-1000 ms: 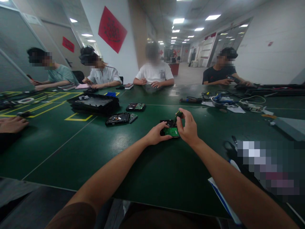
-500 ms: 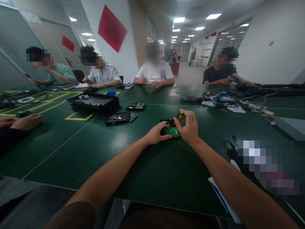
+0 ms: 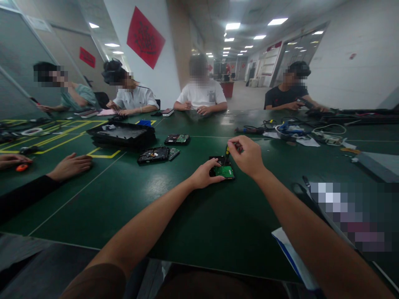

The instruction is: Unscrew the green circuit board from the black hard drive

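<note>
A hard drive [image 3: 223, 167] with a green circuit board on top lies on the dark green table [image 3: 174, 207] in front of me. My left hand [image 3: 204, 174] rests on its left edge, fingers curled against it. My right hand [image 3: 247, 157] is closed round a small screwdriver [image 3: 228, 152], raised just above the drive's far right corner, tip pointing down at the drive.
Two more opened hard drives [image 3: 154, 154] [image 3: 177, 139] and a black tray [image 3: 123, 133] lie further left. Cables and tools [image 3: 293, 129] are at the right back. A person's hand [image 3: 70, 166] lies flat at the left. Several people sit along the far side.
My right hand has lifted and turned the screwdriver upright over the drive. The person's hand at the left has slid further right across the table.
</note>
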`<state>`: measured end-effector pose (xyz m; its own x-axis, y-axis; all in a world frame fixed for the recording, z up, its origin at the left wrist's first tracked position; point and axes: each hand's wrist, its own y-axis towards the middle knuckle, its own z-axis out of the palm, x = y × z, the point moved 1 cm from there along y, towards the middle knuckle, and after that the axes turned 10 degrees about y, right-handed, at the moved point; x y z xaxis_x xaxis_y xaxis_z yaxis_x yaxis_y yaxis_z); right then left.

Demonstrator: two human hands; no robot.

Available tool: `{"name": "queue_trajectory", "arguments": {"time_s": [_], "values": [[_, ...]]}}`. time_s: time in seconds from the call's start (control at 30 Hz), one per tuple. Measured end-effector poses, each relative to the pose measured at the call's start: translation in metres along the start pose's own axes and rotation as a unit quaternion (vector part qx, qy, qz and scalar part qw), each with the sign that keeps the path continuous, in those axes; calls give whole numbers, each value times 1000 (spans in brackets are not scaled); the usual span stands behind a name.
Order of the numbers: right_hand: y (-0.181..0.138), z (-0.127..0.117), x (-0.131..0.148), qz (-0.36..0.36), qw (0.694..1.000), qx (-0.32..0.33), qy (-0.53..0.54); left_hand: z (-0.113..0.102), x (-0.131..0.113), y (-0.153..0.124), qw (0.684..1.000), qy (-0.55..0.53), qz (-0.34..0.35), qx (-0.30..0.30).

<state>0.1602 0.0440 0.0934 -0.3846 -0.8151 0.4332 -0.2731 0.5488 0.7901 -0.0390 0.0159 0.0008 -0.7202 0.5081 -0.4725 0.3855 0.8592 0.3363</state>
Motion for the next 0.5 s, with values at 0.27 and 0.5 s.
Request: {"name": "queue_trajectory", "arguments": {"time_s": [0.27,0.5], "values": [[22,-14,10,93,991,90,-29,3,-1,0,1000,-10,-16,2],[30,-25,15,98,984,149,-28,5,1,1,1000,-2,-26,11]]}}
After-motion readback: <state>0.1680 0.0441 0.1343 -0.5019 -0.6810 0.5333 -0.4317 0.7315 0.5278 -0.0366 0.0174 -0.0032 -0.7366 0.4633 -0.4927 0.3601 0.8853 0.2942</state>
